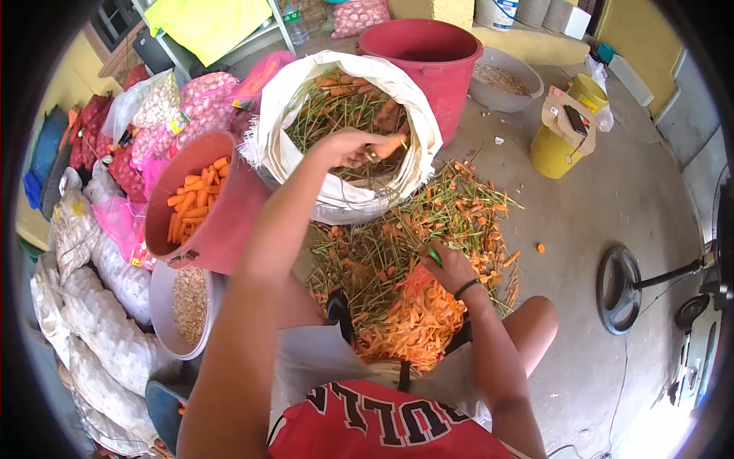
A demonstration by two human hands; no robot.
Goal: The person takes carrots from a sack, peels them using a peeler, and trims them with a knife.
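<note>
My left hand (348,148) is closed around an orange carrot (391,145) over the open mouth of a white woven sack (294,172). Inside the sack lie more carrots (386,115) with long green and brown stalks. Lower down, my right hand (454,274) is shut on a small tool with a green handle (435,257); its working end is hard to make out. Below that hand a heap of orange carrot peelings (405,329) lies between my legs. Cut stalks and carrot tops (367,260) spread over the floor around it.
To my left stands a red bucket (248,222) of peeled carrots (195,200), beside a basin (164,321) of pale pieces and several full sacks (115,314). A tall red bin (451,76) stands behind the sack. Right are a yellow bucket (552,157) and a round black base (619,291).
</note>
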